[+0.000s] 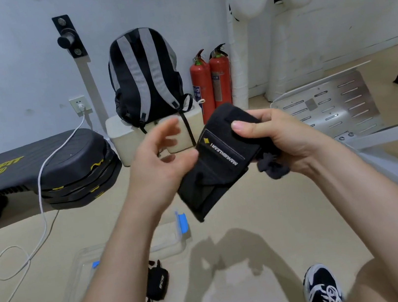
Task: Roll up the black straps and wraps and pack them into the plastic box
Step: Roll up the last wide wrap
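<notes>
A rolled black wrap (222, 157) with white lettering and a yellow diamond logo is held up in front of me. My right hand (276, 139) grips its upper right end, thumb on top, with a frayed dark end hanging under the palm. My left hand (160, 161) is at the wrap's left edge, fingers loosely curled; its fingertips are blurred beside the fabric. On the floor below lie the clear plastic box (169, 235) with blue clips, its clear lid (82, 277), and a small black rolled strap (157, 282).
A black and grey backpack (145, 76) stands on a white box by the wall, next to two red fire extinguishers (211, 81). Black step platforms (48, 168) and a white cable (40, 200) lie left. A metal machine plate (328, 105) is right. My shoe (321, 287) is below.
</notes>
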The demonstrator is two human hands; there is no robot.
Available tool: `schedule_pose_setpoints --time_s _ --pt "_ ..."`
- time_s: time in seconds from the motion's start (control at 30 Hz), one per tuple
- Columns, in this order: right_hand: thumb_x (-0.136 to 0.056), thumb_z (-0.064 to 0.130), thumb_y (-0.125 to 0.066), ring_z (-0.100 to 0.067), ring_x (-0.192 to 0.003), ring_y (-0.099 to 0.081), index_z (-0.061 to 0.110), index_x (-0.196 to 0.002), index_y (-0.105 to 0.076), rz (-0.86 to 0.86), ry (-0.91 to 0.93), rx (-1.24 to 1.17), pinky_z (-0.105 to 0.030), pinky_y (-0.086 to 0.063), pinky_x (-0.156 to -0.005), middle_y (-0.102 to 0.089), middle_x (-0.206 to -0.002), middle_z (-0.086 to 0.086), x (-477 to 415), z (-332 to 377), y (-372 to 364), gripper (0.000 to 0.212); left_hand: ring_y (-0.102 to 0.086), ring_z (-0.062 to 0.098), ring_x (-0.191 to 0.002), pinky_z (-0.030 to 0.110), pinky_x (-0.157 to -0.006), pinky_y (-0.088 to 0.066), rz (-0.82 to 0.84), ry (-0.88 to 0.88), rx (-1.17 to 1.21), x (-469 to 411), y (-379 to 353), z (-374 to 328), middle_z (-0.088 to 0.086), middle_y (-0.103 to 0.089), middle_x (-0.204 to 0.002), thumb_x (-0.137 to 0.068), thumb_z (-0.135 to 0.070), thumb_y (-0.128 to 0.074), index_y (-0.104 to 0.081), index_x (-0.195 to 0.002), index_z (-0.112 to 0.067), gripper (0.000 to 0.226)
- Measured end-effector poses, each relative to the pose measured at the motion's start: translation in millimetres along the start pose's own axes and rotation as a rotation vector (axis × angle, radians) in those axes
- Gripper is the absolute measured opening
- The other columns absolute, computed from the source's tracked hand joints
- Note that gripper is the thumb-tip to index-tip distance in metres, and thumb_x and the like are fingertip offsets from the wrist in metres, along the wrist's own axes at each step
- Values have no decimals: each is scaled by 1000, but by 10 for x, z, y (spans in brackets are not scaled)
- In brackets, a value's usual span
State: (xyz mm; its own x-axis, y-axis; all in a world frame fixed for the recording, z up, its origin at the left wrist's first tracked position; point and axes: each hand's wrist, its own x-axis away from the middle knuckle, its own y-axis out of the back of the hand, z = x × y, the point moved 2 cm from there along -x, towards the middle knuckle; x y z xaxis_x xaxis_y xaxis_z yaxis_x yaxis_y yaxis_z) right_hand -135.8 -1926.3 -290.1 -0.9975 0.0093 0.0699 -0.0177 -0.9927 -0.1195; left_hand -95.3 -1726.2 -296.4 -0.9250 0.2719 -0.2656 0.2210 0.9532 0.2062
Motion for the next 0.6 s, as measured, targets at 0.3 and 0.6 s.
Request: schedule_pose_setpoints --time_s 0.3,0.6 --pt "-78 4 -73 -28 -81 -70 10 -105 -74 -84 114 77 -44 -49 -81 -74 -94 -12 -102 -36 133 28 -66 13 -101 27 -91 -48 592 105 121 26 -62 78 -3 -72 -107 -70 -13 -79 -68 -104 -22 37" --pt "-72 11 -79 -7 -75 -61 31 -109 -70 -684 446 622 -14 -50 -67 -66 -82 20 -9 67 407 42 -59 9 -79 23 -79 -45 967 171 -45 386 -174 99 3 -68 -84 -87 -51 -64 -74 -75 -11 44"
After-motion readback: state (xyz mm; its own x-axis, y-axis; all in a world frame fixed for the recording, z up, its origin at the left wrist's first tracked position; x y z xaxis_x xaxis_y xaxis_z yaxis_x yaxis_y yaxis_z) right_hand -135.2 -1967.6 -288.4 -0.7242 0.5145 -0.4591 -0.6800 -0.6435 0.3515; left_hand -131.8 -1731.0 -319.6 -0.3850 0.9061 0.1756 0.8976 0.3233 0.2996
